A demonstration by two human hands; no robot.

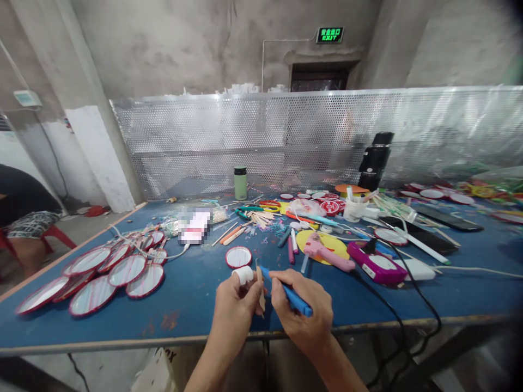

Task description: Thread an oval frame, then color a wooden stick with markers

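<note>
My left hand (237,305) is closed on a thin wooden stick (260,286) held upright, and one finger wears a white wrap (245,274). My right hand (304,310) grips a blue pen-like tool (290,294) with its tip up against the stick. Both hands hover over the near edge of the blue table (192,299). Just beyond them lies a small round red-rimmed disc (238,257).
A row of red-rimmed oval discs (98,275) lies at left. A pink glue gun (327,251), a purple device (378,264) with black cables, sticks, scissors, a green bottle (240,183) and a black bottle (375,160) crowd the far half. A perforated metal screen backs the table. A person sits at far left.
</note>
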